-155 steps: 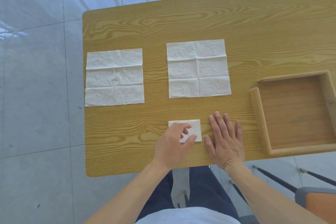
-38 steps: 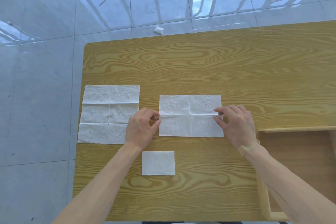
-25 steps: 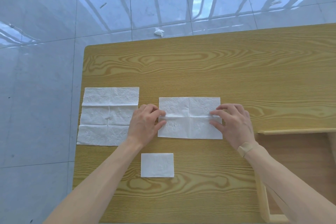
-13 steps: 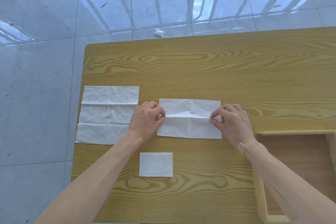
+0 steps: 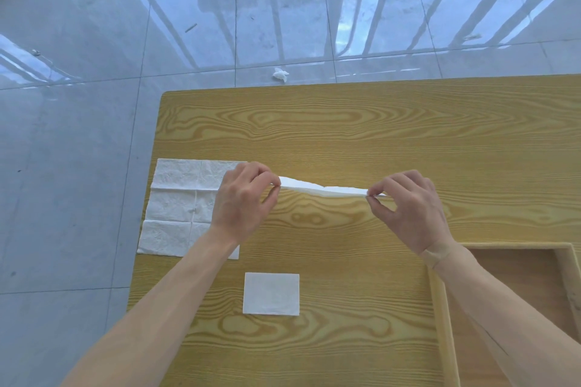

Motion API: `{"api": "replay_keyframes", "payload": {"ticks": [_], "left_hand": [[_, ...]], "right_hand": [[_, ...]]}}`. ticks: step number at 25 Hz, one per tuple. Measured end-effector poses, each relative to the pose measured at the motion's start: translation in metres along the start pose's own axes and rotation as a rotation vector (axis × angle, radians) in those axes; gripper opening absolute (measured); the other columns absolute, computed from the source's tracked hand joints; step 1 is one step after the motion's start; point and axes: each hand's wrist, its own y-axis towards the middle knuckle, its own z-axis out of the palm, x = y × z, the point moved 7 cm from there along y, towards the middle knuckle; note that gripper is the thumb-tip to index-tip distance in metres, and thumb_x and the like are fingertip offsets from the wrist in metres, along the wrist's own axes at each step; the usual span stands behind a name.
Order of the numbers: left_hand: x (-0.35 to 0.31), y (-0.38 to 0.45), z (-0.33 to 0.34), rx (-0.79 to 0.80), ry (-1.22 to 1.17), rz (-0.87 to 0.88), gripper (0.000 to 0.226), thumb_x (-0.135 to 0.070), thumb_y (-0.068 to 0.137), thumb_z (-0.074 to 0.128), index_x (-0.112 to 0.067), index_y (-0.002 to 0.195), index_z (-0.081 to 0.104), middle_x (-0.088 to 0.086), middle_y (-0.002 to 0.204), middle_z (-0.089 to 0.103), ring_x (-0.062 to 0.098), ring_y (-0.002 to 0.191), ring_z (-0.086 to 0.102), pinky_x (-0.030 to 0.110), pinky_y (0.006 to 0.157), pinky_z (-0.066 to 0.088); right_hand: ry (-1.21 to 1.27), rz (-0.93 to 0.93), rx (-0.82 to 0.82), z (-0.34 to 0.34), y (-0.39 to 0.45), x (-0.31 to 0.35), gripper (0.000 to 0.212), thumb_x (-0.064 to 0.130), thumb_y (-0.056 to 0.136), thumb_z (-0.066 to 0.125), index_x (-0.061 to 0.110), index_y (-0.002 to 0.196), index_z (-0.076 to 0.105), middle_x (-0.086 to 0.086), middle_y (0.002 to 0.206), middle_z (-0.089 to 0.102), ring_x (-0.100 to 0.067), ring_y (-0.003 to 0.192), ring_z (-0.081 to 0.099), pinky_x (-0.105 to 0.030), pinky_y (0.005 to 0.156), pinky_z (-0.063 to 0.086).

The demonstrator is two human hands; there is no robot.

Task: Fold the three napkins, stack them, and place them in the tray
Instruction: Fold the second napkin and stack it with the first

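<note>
Across the middle of the frame runs our wooden counter (image 5: pixel 361 135), and we work down from it by size. At lower right sits the wooden tray (image 5: pixel 440 317), holding nothing that we can see. At centre left lies the one unfolded napkin (image 5: pixel 179 198), flat, its right part hidden under our left forearm. Near the bottom centre rests the finished folded napkin (image 5: pixel 271 293), well apart from the tray.

Just above centre, the half-folded napkin (image 5: pixel 323 190) hangs as a thin strip lifted off the counter, seen almost edge-on. Our left hand (image 5: pixel 242 201) pinches its left end between thumb and fingertips; our right hand (image 5: pixel 408 207) pinches the right end the same way. Both grips are closed on the tissue.

We judge the main risk to be tearing: soft paper pulled taut between two pinches could rip. The layers might also slip apart in the air, so the next crease lands crooked. Our left forearm could also drag the unfolded napkin out of square.
</note>
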Motion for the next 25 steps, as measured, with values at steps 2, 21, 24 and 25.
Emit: {"api": "replay_keyframes", "payload": {"ticks": [2,21,24,25], "left_hand": [[-0.003,-0.01,0.001,-0.03,0.039,0.053,0.003,-0.014,0.085,0.071,-0.017,0.085,0.069,-0.002,0.092,0.065,0.02,0.09,0.056,0.034,0.076,0.044],[-0.04,-0.065,0.084,0.438,0.11,-0.071,0.068,-0.054,0.1,0.024,-0.013,0.154,0.027,0.007,0.164,0.017,0.024,0.152,0.009,0.047,0.123,0.01],[-0.042,-0.063,0.11,0.538,0.22,-0.127,0.074,-0.06,0.097,-0.002,-0.017,0.157,-0.003,0.0,0.165,-0.014,0.017,0.15,-0.018,0.049,0.122,-0.007],[-0.041,-0.064,0.115,0.557,0.252,-0.135,0.075,-0.062,0.095,-0.006,-0.017,0.156,-0.007,-0.001,0.164,-0.017,0.016,0.149,-0.021,0.051,0.121,-0.008]], "right_hand": [[-0.06,-0.072,-0.031,0.002,-0.006,0.006,0.003,0.024,0.085,0.07,0.024,0.082,0.068,0.012,0.086,0.067,-0.02,0.091,0.055,-0.035,0.074,0.039],[-0.244,0.036,0.255,0.096,-0.044,0.052,0.06,0.044,0.096,0.047,0.015,0.148,0.041,-0.006,0.156,0.039,-0.034,0.147,0.027,-0.056,0.116,0.025],[-0.319,0.057,0.438,0.126,-0.047,0.052,0.072,0.048,0.1,0.036,0.017,0.158,0.007,-0.002,0.167,-0.001,-0.033,0.152,-0.009,-0.062,0.12,0.001],[-0.334,0.065,0.468,0.13,-0.049,0.05,0.073,0.05,0.101,0.032,0.017,0.158,0.001,-0.001,0.166,-0.006,-0.032,0.151,-0.014,-0.061,0.12,0.0]]}}
